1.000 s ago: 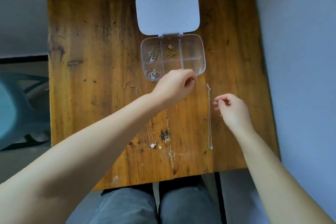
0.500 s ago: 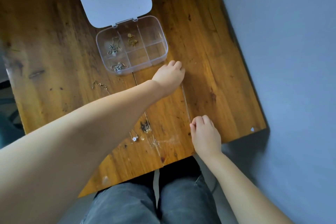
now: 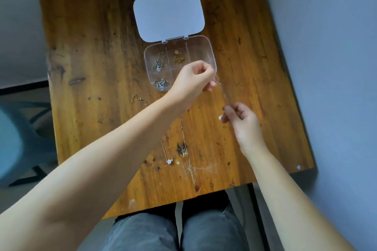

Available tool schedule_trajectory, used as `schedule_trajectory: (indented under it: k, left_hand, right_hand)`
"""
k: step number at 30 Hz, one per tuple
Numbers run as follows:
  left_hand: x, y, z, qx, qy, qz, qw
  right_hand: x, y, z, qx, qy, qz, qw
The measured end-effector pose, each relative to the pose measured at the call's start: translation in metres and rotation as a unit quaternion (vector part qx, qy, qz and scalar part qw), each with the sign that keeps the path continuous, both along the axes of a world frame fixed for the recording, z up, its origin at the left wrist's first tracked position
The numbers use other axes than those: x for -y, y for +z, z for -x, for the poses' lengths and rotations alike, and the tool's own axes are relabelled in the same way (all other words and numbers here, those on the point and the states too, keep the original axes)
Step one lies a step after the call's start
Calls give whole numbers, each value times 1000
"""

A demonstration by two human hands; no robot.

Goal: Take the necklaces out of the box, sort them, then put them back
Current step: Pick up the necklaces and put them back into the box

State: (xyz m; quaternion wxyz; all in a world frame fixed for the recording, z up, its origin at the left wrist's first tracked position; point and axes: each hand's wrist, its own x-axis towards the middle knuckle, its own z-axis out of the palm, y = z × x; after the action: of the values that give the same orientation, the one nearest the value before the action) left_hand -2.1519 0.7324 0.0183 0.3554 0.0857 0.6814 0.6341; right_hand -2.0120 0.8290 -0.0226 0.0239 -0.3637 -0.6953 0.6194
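Observation:
A clear compartment box (image 3: 212,51) lies open on the wooden table (image 3: 91,47), its white lid (image 3: 168,14) folded back. Silver pieces fill two left compartments and a gold piece (image 3: 177,58) the middle back one. My left hand (image 3: 193,81) pinches the upper end of a thin chain necklace (image 3: 224,93) just over the box's near right corner. My right hand (image 3: 242,122) pinches its lower end, and a small pendant (image 3: 220,117) hangs beside those fingers. The chain is blurred between the hands. Two other necklaces (image 3: 169,157) lie on the table under my left forearm.
A chain end with clasp (image 3: 139,99) lies left of my left wrist. The table's near edge runs above my knees in grey jeans (image 3: 173,230). A blue-grey wall stands to the right, and a blue chair (image 3: 12,138) to the left.
The necklace that lay stretched on the table at the right is now lifted between both hands. My right hand has moved up from the near edge toward the box. The camera view also swung.

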Motion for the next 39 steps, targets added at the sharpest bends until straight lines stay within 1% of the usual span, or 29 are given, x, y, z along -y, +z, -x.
schedule_trajectory:
  k: [2,4,5,6,7,9,11,13,16,19,22,24,26,28,29,31,33,35,37,39]
  left_hand:
    - [20,-3,15,68,80,-34,994]
    - [40,-11,25,112,151,-49,981]
    - [48,-16,28,113,172,-38,978]
    - [53,-20,29,103,182,-17,978]
    - [56,-23,29,89,184,7,979]
    - [56,-27,30,55,186,49,980]
    - [47,-30,32,23,181,86,979]
    - [37,-32,36,-1,162,118,980]
    - [25,-35,42,-38,111,179,977]
    - [22,-37,45,-91,57,233,966]
    - [27,-38,46,-128,34,268,954]
    - [35,-36,45,-129,45,256,957]
    - [48,-32,40,-130,73,223,963]
    - [69,-32,35,-143,102,202,964]
    - [82,-34,32,-155,110,206,960]
    - [110,-44,25,-198,103,255,941]
    - [136,-59,20,-258,57,344,901]
    - [153,-74,18,-296,-11,411,862]
    - [159,-84,20,-326,-71,435,837]
    - [162,-89,24,-357,-109,443,815]
  right_hand:
    - [-7,11,12,-42,-54,59,996]
    - [-12,19,33,-85,-95,161,979]
    - [-13,23,46,-104,-107,205,967]
    - [-13,25,59,-114,-111,226,961]
    - [-11,27,73,-114,-102,225,962]
    - [-3,26,98,-82,-51,169,981]
    - [4,20,116,-21,26,81,996]
    - [10,12,127,32,95,-1,995]
    - [13,5,133,72,148,-62,984]
    - [12,4,137,91,167,-83,978]
    - [9,5,139,97,176,-78,977]
    - [6,8,135,83,168,-62,980]
    - [5,11,125,69,172,-61,981]
    - [11,13,104,73,200,-65,975]
    - [18,12,89,87,222,-64,969]
    - [40,4,54,135,286,-77,946]
    - [71,-8,17,185,350,-111,912]
    - [104,-19,-13,215,380,-164,885]
    - [130,-28,-31,224,386,-236,863]
    - [147,-36,-42,218,380,-298,848]
